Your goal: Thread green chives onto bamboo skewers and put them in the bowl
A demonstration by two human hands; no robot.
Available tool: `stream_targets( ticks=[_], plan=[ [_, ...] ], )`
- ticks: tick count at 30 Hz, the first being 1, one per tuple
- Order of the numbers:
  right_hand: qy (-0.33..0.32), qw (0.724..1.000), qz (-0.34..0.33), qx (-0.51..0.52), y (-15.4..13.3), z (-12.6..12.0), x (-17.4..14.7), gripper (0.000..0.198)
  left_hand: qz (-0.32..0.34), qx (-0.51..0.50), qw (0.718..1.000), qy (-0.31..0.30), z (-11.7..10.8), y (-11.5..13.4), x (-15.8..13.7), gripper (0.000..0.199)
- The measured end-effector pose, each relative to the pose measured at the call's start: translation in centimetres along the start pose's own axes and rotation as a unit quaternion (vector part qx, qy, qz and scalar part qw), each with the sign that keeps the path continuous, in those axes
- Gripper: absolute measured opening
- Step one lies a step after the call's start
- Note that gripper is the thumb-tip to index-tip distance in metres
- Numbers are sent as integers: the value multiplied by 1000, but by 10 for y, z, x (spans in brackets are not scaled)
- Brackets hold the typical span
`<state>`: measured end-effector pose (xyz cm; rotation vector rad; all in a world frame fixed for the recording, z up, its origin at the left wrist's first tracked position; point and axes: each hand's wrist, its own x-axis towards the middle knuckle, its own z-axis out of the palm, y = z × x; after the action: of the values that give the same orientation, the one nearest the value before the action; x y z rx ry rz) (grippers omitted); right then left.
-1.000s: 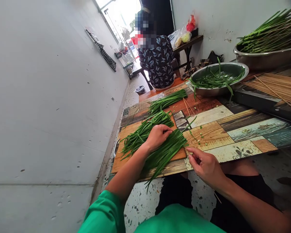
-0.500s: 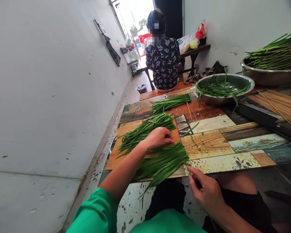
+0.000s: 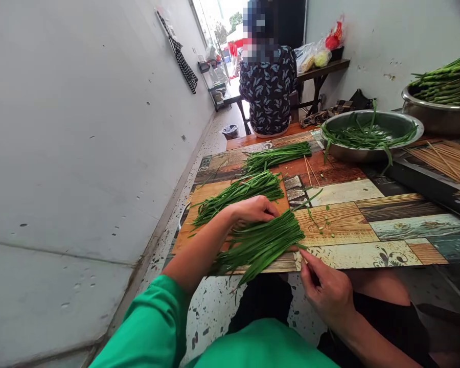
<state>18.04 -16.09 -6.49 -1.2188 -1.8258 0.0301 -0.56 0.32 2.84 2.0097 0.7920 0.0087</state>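
A flat row of garlic chives (image 3: 266,240) lies across the near edge of the wooden cutting board (image 3: 184,237), its leafy ends hanging past the table edge. My left hand (image 3: 255,209) is closed at the far side of this row, fingers curled down against the stems and partly hidden. By the near corner of the cut ends, my right hand (image 3: 327,283) pinches what looks like a thin skewer, mostly hidden by fingers and leaves. A second bunch of garlic chives (image 3: 241,194) rests on the board behind my left hand, and a third bunch (image 3: 278,156) lies beyond the board.
To the right stand a steel bowl (image 3: 371,151) of chive trimmings and a larger steel basin (image 3: 425,115) heaped with green stems. A black-handled knife (image 3: 429,189) and bamboo skewers (image 3: 450,161) lie below them. A person (image 3: 268,97) sits facing away beyond the table.
The view has shifted slightly, so the scene sits a little further right. The near row of chives, blurred before, is now sharper against my left fingers. My right hand keeps its pinch.
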Motion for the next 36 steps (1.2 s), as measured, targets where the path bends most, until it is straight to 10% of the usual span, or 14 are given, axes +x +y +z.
stream_targets(
  ticks=[4,11,25,32,36],
  plan=[
    [34,997,-44,-47,-7,-2,24,26,-15,-120,993,11,-14,4,-3,18],
    [42,989,-118,-79,-14,-12,84,31,-29,-289,932,217,-37,-9,-33,50],
    [92,974,-177,-109,-58,-37,139,29,30,-240,909,339,-50,14,-116,40],
    [35,998,49,18,-47,-14,45,26,-28,-22,982,187,-24,0,-120,29],
    [27,989,147,16,-31,3,-19,25,-109,206,949,212,3,-13,-93,13]
  ],
)
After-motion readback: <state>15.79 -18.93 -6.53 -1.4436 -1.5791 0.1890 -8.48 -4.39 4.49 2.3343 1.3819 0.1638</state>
